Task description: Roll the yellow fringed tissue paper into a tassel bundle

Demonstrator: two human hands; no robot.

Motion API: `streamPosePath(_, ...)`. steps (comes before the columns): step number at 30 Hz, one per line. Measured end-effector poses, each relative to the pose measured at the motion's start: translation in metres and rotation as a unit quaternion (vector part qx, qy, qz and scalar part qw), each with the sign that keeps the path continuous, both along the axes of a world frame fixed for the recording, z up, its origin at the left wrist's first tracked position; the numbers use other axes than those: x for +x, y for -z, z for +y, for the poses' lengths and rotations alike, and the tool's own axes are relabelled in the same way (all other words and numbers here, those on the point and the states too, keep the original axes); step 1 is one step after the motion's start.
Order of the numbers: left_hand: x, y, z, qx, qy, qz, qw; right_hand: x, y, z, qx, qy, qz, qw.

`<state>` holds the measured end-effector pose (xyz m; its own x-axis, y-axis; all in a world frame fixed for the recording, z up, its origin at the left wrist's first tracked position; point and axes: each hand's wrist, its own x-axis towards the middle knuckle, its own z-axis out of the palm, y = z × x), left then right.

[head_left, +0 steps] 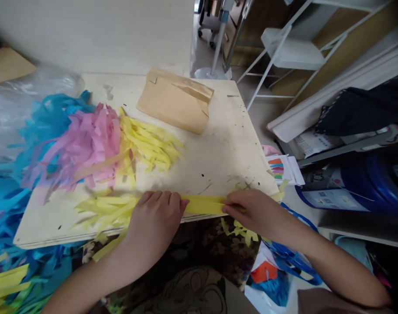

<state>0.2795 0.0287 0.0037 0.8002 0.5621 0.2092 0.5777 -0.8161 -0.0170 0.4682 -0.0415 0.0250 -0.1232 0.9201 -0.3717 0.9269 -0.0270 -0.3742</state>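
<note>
Stretched along the near edge of the table is a strip of yellow tissue paper [204,205] whose ends are cut into fringe. My left hand [156,222] is closed over it, with yellow fringe [105,209] fanning out to the left on the table. At the other side my right hand [251,211] pinches the paper between thumb and fingers; some yellow fringe [243,231] hangs below it past the edge. The uncut middle lies flat between both hands. Beyond my left hand rest a yellow tassel [153,144], a pink tassel [94,144] and a blue tassel [55,117].
A brown paper envelope [176,102] lies at the back of the wooden table [225,148]. Clear plastic [9,113] and heaps of blue fringe [9,218] are at the left. To the right stand a blue bucket [372,183] and a white folding chair [293,52].
</note>
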Motion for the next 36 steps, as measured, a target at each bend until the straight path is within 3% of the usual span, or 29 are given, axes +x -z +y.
streamPosePath(11, 0.005, -0.003, 0.002, -0.017, -0.007, 0.052, 0.998, 0.006, -0.006, 0.006, -0.049, 0.019, -0.086, 0.995)
streamPosePath(22, 0.009, -0.004, 0.002, 0.007, -0.006, 0.079, 0.997, 0.015, -0.004, 0.020, -0.103, -0.019, -0.018, 0.994)
streamPosePath(36, 0.012, -0.004, -0.004, 0.044, -0.020, 0.068, 0.996, 0.015, -0.003, 0.028, -0.110, -0.050, -0.052, 0.991)
